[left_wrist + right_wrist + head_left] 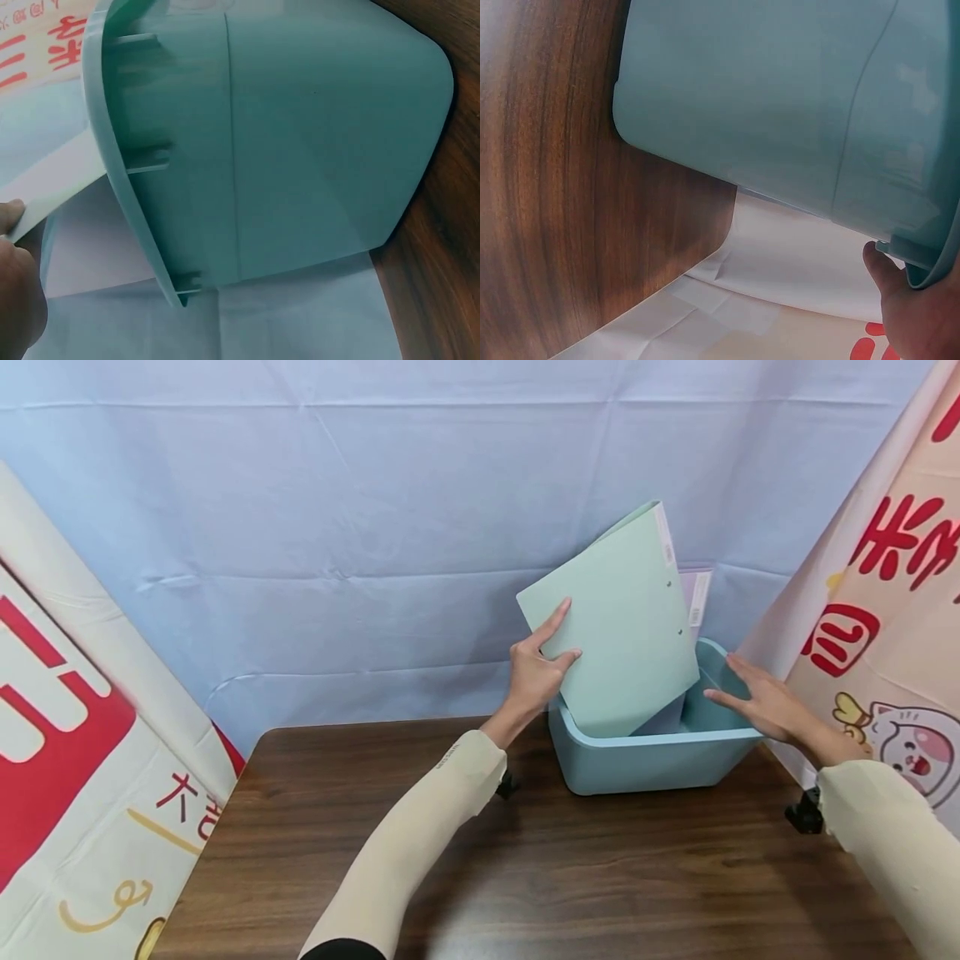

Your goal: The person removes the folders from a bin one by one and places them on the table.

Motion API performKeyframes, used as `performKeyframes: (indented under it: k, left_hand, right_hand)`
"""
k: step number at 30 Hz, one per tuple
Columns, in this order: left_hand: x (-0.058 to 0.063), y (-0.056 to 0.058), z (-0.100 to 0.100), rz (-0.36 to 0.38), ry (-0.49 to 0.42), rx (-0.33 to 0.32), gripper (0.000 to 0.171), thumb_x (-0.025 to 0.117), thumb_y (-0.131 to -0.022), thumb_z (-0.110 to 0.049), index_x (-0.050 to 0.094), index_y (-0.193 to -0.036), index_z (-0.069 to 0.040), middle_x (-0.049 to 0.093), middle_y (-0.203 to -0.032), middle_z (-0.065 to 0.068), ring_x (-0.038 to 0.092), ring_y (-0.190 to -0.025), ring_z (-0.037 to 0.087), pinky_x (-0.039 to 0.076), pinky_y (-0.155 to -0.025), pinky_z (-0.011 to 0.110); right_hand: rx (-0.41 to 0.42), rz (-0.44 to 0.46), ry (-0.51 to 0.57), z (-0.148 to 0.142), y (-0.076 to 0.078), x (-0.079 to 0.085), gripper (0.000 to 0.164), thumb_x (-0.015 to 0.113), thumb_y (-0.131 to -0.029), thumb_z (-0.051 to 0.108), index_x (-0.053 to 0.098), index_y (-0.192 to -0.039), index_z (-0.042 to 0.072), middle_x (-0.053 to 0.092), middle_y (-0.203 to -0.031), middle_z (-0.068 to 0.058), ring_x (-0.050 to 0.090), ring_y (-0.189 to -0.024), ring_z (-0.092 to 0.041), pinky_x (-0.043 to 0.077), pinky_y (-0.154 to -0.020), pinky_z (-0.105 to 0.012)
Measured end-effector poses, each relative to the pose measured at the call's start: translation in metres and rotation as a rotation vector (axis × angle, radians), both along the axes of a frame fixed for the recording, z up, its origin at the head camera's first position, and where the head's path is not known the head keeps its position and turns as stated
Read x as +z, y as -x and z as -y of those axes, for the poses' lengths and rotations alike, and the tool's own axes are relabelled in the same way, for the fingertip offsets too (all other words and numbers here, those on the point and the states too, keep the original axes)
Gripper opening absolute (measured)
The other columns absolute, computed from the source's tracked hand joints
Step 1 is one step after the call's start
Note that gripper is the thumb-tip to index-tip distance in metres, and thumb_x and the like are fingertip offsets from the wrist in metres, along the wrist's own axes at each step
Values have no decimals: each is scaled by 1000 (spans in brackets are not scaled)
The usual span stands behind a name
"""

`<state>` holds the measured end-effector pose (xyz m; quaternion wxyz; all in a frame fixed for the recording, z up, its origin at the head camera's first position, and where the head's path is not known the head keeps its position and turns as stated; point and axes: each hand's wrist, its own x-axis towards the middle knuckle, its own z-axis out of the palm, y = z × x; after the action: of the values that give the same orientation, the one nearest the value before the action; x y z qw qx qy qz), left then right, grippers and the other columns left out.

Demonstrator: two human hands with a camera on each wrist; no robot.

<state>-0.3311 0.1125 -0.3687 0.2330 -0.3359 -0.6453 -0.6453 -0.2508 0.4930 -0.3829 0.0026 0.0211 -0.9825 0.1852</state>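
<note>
My left hand (536, 672) pinches a light green ring-punched folder (618, 627) by its left edge, forefinger and thumb across its front. The folder leans tilted, its lower corner inside a blue-green plastic bin (652, 764) and its upper part standing well above the rim. Behind it a lilac folder (697, 597) with a white spine label stands in the same bin, mostly hidden. At the bin's right end is my right hand (772, 702), its fingers extended and apart. The right wrist view has the thumb (881, 266) right at the rim's corner.
Under the bin is a dark brown wooden table (360, 827), with a light blue cloth (337, 543) hanging behind it. Printed banners (892, 635) flank both sides. Small black clamps (806, 814) show near the forearms.
</note>
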Motion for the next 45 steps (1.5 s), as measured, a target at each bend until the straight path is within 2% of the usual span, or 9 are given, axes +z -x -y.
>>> performKeyframes:
  k: [8,16,23,29,36,41,45]
  left_hand:
    - [4,-6,9,24,-55,-15,77,81,-88,9,57,-155,-20,56,-155,-2,51,-143,7,48,-112,27]
    - [11,-10,19,12,-128,-4,78,82,-86,10,56,-155,-15,54,-158,0,51,-145,9,50,-111,30]
    - [17,-16,29,59,-192,-11,81,82,-86,11,55,-156,-19,54,-158,-6,56,-140,10,56,-102,31]
    - [21,-18,36,57,-246,-26,81,81,-87,11,52,-157,-17,51,-161,-5,53,-144,12,54,-107,34]
    - [27,-21,48,56,-282,-29,83,80,-87,10,51,-159,-21,52,-160,-6,63,-133,16,59,-99,37]
    - [30,-22,56,55,-304,-18,85,81,-85,12,52,-158,-20,53,-159,-6,65,-131,18,59,-101,36]
    - [33,-23,62,51,-317,2,86,82,-84,12,52,-158,-21,53,-159,-9,66,-128,17,60,-97,35]
  right_hand:
    - [-3,-9,-11,1,-2,0,100,50,-106,57,-2,-167,-2,4,-170,-37,7,-153,-63,14,-110,-87]
    - [-6,-8,-11,2,-2,2,100,50,-106,57,-2,-167,-3,4,-168,-39,9,-152,-65,15,-109,-87]
    - [0,-19,-6,4,-5,3,99,51,-106,56,-1,-167,-2,6,-169,-38,9,-152,-65,16,-108,-88]
    - [4,-21,2,3,-3,2,98,52,-107,54,0,-167,-3,6,-168,-40,9,-151,-65,15,-109,-87]
    - [14,-29,9,1,0,0,97,52,-107,53,0,-167,-2,7,-168,-40,9,-152,-64,13,-111,-86]
    - [5,-24,10,0,0,-1,97,52,-107,54,-1,-167,-2,6,-167,-40,9,-151,-65,14,-110,-87]
    - [4,-30,3,0,0,-1,97,52,-107,53,0,-167,-3,7,-167,-41,9,-151,-65,14,-109,-87]
